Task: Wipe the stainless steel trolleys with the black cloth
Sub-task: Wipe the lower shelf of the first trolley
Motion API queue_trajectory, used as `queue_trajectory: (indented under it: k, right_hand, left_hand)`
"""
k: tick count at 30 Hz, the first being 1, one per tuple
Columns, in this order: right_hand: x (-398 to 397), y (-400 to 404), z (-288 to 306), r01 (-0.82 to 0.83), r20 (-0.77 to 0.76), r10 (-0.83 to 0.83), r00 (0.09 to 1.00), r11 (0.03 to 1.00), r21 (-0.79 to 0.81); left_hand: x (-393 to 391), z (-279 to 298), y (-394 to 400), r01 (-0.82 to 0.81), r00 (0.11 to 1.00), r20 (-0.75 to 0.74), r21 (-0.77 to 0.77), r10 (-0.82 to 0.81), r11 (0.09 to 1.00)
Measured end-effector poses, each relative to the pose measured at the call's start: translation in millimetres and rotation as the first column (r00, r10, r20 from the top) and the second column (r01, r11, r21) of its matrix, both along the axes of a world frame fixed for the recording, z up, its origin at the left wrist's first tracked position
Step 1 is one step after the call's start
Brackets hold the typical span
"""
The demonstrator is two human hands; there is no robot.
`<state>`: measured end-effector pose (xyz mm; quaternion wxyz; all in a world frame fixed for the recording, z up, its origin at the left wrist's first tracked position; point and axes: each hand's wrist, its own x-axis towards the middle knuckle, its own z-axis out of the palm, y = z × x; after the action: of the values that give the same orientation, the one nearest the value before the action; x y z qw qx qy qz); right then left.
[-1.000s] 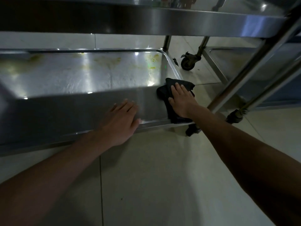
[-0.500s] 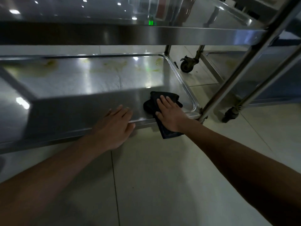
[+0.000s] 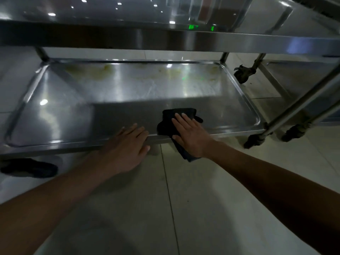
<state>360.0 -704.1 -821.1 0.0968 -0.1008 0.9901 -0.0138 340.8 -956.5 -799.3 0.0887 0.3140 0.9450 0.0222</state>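
My right hand (image 3: 191, 137) is flat on the crumpled black cloth (image 3: 174, 122), fingers (image 3: 181, 119) straight and a little spread, pressing it down on the near edge of the bottom shelf of the stainless steel trolley (image 3: 128, 92). Part of the cloth hangs off the front lip, under my palm and toward the pale tiled floor (image 3: 193, 208). My left hand (image 3: 127, 146) sits just beside it on the same front rim — fingers straight and close together, holding nothing, just resting on the metal.

The back of the shelf has yellowish smears (image 3: 103, 70) along the far edge. The trolley's upper shelf (image 3: 165, 39) runs across the top of my view. To the right there's a 2nd steel trolley (image 3: 294, 74) with dark caster wheels (image 3: 242, 74) — well apart from my hands. Some dark thing (image 3: 29, 168) lies on the floor under the left end; can't tell what it is.
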Motion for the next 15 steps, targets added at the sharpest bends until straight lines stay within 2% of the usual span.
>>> queue_trajectory:
  k: [6, 15]
  right_hand:
    - [-13, -63, -5, -0.083, -0.052, 0.084, 0.995, 0.996, 0.013]
    - [-29, -148, -16, -0.184, -0.137, 0.192, 0.972, 0.980, 0.072]
  left_hand:
    - [4, 3, -61, -0.046, 0.998, -0.034, 0.028, 0.047, 0.999]
    - [8, 7, -161, -0.177, 0.983, -0.052, -0.044, 0.175, 0.983]
